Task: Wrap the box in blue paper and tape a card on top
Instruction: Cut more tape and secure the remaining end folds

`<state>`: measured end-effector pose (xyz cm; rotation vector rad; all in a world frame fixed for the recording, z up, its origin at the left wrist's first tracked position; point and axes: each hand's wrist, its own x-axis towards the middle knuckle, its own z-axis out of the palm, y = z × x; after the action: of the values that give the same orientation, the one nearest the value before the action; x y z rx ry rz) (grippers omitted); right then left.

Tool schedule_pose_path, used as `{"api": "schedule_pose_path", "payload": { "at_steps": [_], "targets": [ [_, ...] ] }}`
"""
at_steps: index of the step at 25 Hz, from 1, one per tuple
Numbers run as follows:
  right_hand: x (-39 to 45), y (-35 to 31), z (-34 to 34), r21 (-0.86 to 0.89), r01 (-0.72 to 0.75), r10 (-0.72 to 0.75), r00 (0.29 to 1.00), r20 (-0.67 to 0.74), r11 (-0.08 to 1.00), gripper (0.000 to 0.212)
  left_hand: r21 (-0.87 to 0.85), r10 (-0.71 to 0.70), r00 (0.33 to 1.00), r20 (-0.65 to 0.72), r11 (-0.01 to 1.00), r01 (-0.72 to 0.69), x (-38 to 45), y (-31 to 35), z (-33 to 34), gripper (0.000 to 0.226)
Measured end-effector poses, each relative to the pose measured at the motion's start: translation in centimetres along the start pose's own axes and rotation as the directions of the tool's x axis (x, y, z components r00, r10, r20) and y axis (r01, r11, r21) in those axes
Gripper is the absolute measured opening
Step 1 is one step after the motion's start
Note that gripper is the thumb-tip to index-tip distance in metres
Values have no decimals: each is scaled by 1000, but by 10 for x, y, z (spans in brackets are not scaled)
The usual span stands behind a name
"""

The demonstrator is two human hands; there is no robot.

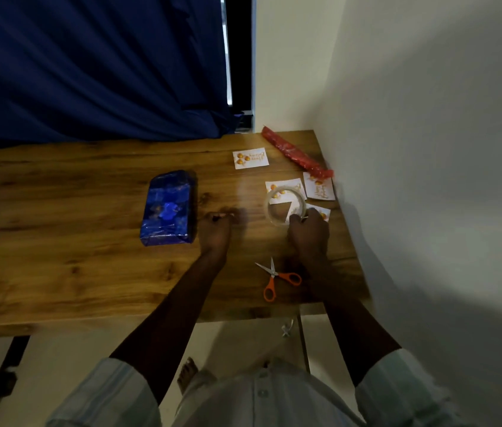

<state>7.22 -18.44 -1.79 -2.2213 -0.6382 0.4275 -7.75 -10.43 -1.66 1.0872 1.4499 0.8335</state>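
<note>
The box, wrapped in shiny blue paper, lies on the wooden table left of my hands. My right hand grips a clear tape roll at its near edge. My left hand has its fingers curled close beside the box, and a faint strip of tape seems to stretch from it toward the roll. White cards with orange print lie nearby: one farther back, another by the wall, others partly under the roll.
Orange-handled scissors lie open near the table's front edge, just before my right wrist. A red roll of paper lies at the back right corner against the wall. A blue curtain hangs behind the table.
</note>
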Motion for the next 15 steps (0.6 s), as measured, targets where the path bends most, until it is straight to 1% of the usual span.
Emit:
{"api": "schedule_pose_path", "payload": {
  "at_steps": [1, 2, 3, 4, 5, 7, 9, 15],
  "targets": [
    [-1, -6, -2, 47, 58, -56, 998, -36, 997, 28, -62, -109, 992, 59, 992, 113, 0, 10, -1, 13],
    [-1, -10, -3, 87, 105, -100, 993, -58, 991, 27, -120, -207, 966, 153, 967, 226, -1, 20, -2, 16],
    [-2, -15, -6, 128, 148, -140, 988, -70, 981, 26, -172, -281, 927, 250, 929, 328, -2, 29, -3, 21],
    [-2, -19, -8, 166, 181, -171, 982, -76, 969, 24, -216, -324, 887, 330, 889, 405, -2, 36, -3, 25],
    [-3, -23, -11, 192, 217, -204, 975, -87, 957, 21, -246, -337, 855, 395, 857, 452, -2, 42, -3, 30],
    [-6, -29, -15, 208, 285, -262, 956, -130, 936, 18, -265, -312, 810, 497, 834, 484, -4, 51, -3, 41],
    [-7, -32, -17, 220, 331, -302, 940, -158, 918, 19, -272, -281, 783, 555, 828, 490, -7, 57, -2, 46],
    [-10, -36, -21, 271, 346, -297, 932, -207, 898, 20, -258, -254, 770, 585, 842, 474, -7, 63, -4, 41]
  ]
}}
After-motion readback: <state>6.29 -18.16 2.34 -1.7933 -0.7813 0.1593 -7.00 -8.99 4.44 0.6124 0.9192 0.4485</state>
